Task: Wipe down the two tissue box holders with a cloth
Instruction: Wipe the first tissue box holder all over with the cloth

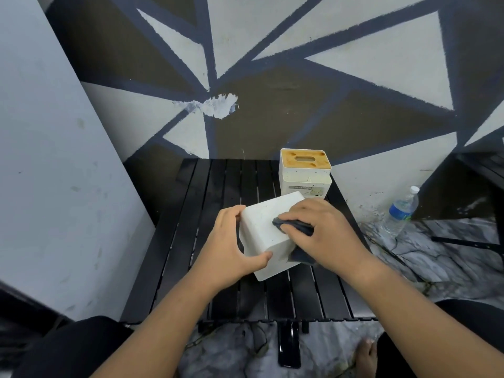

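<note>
A plain white tissue box holder point(261, 227) lies tilted on the black slatted table point(218, 186), a smooth side facing up. My left hand point(234, 249) grips its left side, thumb curled round the near edge. My right hand point(327, 233) presses a dark blue cloth point(293, 223) against the holder's upper right face, fingers curled over the cloth. A fold of the cloth hangs down by my right palm. Behind it stands a second white tissue box holder point(305, 178) with a tan wooden lid and an oval slot, upright at the table's far right.
A painted wall with grey and brown triangles rises right behind the table. A plastic water bottle point(401, 211) stands on the marble floor to the right, beside a dark table leg. A black phone point(289, 345) lies on the floor below the table's near edge, between my knees.
</note>
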### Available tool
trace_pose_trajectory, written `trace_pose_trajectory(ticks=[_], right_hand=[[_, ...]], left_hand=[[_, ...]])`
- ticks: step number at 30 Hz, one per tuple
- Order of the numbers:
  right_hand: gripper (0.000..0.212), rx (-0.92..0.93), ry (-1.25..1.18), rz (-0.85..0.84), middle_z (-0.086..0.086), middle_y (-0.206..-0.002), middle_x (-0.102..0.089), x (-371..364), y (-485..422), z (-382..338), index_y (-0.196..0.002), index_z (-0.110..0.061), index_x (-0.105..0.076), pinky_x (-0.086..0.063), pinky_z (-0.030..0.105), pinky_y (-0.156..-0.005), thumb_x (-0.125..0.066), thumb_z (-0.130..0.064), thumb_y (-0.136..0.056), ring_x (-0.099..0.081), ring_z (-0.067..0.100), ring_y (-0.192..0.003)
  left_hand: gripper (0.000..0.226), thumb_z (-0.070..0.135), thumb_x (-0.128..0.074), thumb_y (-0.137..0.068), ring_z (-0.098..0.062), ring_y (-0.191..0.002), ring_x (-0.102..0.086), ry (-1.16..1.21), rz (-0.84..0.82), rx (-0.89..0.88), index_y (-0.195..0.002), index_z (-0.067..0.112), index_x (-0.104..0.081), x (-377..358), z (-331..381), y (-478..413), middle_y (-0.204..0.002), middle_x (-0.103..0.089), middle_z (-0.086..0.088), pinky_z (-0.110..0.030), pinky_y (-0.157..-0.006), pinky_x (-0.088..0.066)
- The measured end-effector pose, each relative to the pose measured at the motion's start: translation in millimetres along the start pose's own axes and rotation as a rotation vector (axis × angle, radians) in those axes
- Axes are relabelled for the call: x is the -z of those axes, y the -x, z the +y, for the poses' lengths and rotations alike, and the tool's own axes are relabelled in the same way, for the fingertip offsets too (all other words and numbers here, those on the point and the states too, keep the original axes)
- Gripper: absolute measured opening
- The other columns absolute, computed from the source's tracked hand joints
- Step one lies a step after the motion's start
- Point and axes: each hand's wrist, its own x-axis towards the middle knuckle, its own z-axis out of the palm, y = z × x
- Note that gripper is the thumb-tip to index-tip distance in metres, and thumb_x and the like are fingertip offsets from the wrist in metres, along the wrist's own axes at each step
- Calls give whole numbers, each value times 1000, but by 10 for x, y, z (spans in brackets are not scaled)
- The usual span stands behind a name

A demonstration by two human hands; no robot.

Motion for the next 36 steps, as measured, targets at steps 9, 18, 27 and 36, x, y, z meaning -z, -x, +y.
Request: trace_pose_trajectory(ticks=[9, 18, 27, 36], right_hand=[[17, -75, 18, 73, -18, -107, -66, -74, -197, 47, -113, -32, -84, -48, 26, -100, -76, -27, -99, -53, 7, -110], [17, -188, -14, 101, -16, -98, -60, -151, -513, 20, -113, -32, -84, -45, 21, -84, -75, -28, -100, -58, 12, -104], [19, -109, -25, 22, -15, -100, -62, -108, -570, 0, -116, -33, -84, -51, 35, -98, -73, -28, -102, -53, 7, -105], [22, 186, -23, -201, -16, -101, -62, -163, -494, -207, -118, -38, -83, -46, 23, -92, -77, -29, -99, -55, 10, -104]], left_hand=[[97, 55, -95, -68, 7, -129, -46, 49, 46, 11, -144, 38, -39, -106, -13, 56, -136, -38, 24, -10, -95, -41], [95, 57, -94, -64, -1, -129, -48, 129, 77, 1, -139, 37, -39, -214, -2, 54, -133, -36, 20, -22, -104, -48], [96, 58, -93, -64, -3, -130, -47, 135, 74, 1, -139, 39, -38, -234, -49, 35, -134, -35, 21, -24, -104, -48], [92, 56, -92, -66, -6, -134, -49, 204, 68, -12, -140, 39, -41, -241, -66, 44, -136, -37, 17, -30, -109, -51]])
